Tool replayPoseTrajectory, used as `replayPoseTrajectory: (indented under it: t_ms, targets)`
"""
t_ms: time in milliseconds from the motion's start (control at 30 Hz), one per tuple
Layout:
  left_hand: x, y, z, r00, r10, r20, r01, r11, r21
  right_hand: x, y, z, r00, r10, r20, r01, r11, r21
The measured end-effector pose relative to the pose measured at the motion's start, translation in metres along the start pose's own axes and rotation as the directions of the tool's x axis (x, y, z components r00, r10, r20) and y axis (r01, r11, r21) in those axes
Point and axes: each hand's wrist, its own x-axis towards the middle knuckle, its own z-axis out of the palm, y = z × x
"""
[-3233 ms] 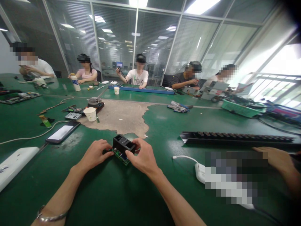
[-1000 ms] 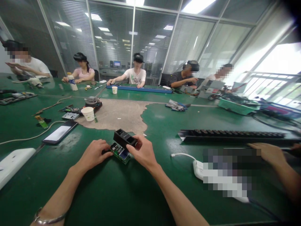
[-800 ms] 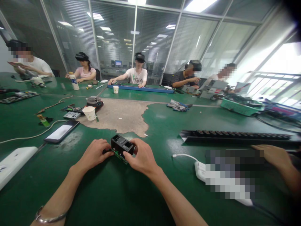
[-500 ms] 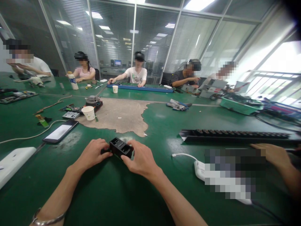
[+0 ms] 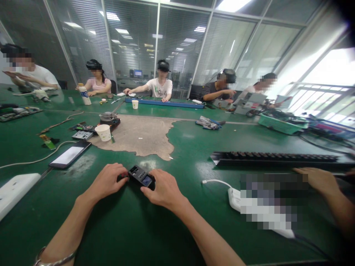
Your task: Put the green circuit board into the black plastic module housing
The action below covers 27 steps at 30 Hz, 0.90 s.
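Observation:
A small black plastic housing point(image 5: 138, 176) with rectangular cutouts on its upper face is held low over the green table point(image 5: 177, 236). A bluish square shows in its right-hand recess. My right hand point(image 5: 163, 186) grips the right end, thumb on the near side and fingers behind. At the other end, my left hand point(image 5: 109, 181) is closed, with index fingertip and thumb against the housing's left edge. Something dark shows between those two fingers; whether it is a separate piece or shadow cannot be made out. The housing's underside is hidden.
A phone point(image 5: 70, 155), a white power strip point(image 5: 16, 194) and a paper cup point(image 5: 103, 133) stand to the left. On the right are a long black rail point(image 5: 274, 159), another white strip point(image 5: 234, 199) and a co-worker's hand point(image 5: 318, 181). Several people sit across the table.
The housing has turned slightly in my hands, so its upper face shows more. A bluish square now appears in the right recess. My left thumb has drawn back a little to the left.

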Motion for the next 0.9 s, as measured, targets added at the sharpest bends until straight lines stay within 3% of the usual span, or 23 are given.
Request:
replayPoseTrajectory:
  t_ms: [167,267,367,600,900]
  targets:
    - [0.000,0.000,-0.002,1.000,-0.018,-0.009,0.018,1.000,0.010,0.007,-0.002,-0.009,0.987,-0.002,-0.159,0.030,0.985,0.168]
    - [0.000,0.001,-0.002,1.000,-0.012,0.004,0.012,1.000,-0.001,0.013,0.004,-0.011,0.963,0.058,-0.264,0.021,0.958,0.288]
    - [0.000,0.002,-0.002,1.000,-0.010,0.009,0.010,1.000,0.007,0.018,0.017,-0.004,0.942,0.123,-0.312,-0.028,0.956,0.293]
    - [0.001,0.002,0.000,1.000,-0.004,0.013,0.004,0.999,0.040,0.019,0.049,0.024,0.954,0.203,-0.221,-0.169,0.972,0.161]
    - [0.000,-0.001,0.001,1.000,-0.005,-0.011,0.006,0.999,0.044,0.019,0.046,0.019,0.967,0.194,-0.165,-0.178,0.978,0.106]
